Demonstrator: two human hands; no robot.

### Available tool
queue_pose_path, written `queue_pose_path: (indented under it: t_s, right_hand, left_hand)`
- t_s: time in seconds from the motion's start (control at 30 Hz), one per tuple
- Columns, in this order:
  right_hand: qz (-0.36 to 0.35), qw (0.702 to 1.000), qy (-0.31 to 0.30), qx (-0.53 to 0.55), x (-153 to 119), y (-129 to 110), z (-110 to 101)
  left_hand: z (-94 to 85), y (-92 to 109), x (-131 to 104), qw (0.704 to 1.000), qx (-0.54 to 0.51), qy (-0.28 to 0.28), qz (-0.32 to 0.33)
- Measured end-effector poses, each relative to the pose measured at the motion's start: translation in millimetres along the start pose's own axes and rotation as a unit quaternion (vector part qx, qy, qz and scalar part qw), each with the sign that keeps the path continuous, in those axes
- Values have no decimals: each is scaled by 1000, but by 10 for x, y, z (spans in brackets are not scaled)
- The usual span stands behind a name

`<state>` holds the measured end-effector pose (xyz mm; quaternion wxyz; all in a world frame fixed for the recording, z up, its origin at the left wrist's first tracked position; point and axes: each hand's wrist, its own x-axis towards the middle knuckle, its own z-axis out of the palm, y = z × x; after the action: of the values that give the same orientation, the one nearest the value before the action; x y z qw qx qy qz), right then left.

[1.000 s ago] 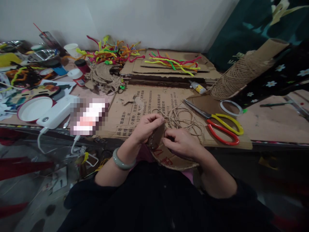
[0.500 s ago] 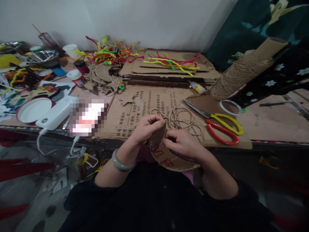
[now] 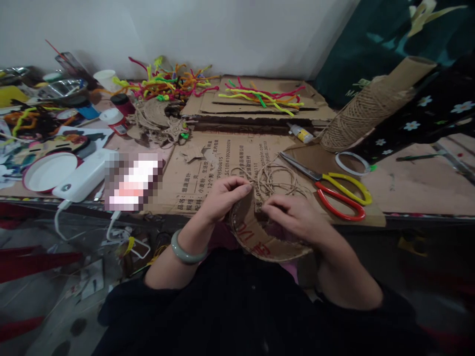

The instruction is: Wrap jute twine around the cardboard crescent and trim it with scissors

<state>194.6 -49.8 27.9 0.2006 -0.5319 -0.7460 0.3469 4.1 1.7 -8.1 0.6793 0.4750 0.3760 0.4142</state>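
A crescent-shaped cardboard piece (image 3: 274,247) with twine along its outer edge hangs at the table's front edge, over my lap. My left hand (image 3: 226,198) pinches its upper tip between thumb and fingers. Just right of the piece, my right hand (image 3: 291,215) is closed, thumb against fingers; whatever thin thing it may hold is too small to make out. Loose loops of twine (image 3: 284,180) lie on the flat cardboard beyond both hands. Scissors (image 3: 339,193) with one yellow and one red handle rest to the right, blades apart.
A large twine roll (image 3: 365,116) and a small glue bottle (image 3: 301,133) stand or lie at the right back. Coloured pipe cleaners (image 3: 263,96) lie on stacked cardboard. At left are a power bank (image 3: 87,175), a blurred-out phone (image 3: 135,183) and paint jars (image 3: 113,121).
My right hand has moved right, away from the crescent's inner edge, uncovering more of the crescent. My left hand keeps its hold on the tip. The view has shifted slightly.
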Motion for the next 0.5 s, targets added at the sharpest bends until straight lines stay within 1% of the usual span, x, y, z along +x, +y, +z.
queue_pose_path:
  t_s: [0.03, 0.07, 0.1, 0.13, 0.17, 0.2, 0.27, 0.33, 0.4, 0.5]
  right_hand:
    - [0, 999, 42, -14, -48, 75, -81]
    - [14, 994, 95, -52, -105, 174, -172]
    - [37, 980, 163, -104, -166, 295, -270]
    - [64, 962, 211, -161, -229, 432, -369]
    - [88, 946, 225, -216, -291, 579, -464]
    - [105, 933, 228, -259, -347, 726, -550]
    - [144, 916, 197, -319, -432, 989, -686]
    - [174, 911, 153, -342, -471, 1162, -765]
    - [177, 911, 126, -349, -465, 1217, -798]
    - [184, 916, 112, -338, -418, 1121, -807]
  left_hand:
    - [-3, -1, 5, 1000, -15, 5, -8]
    - [-6, -1, 11, 999, -29, 10, -15]
    - [-9, -1, 15, 999, -42, 16, -19]
    - [-11, 0, 19, 998, -52, 21, -22]
    - [-11, 1, 21, 998, -62, 23, -24]
    - [-10, 4, 23, 997, -70, 23, -24]
    - [-5, 10, 22, 996, -86, 21, -24]
    - [2, 17, 20, 994, -101, 19, -27]
    - [8, 20, 17, 994, -109, 20, -25]
    - [10, 11, 14, 993, -111, 27, -16]
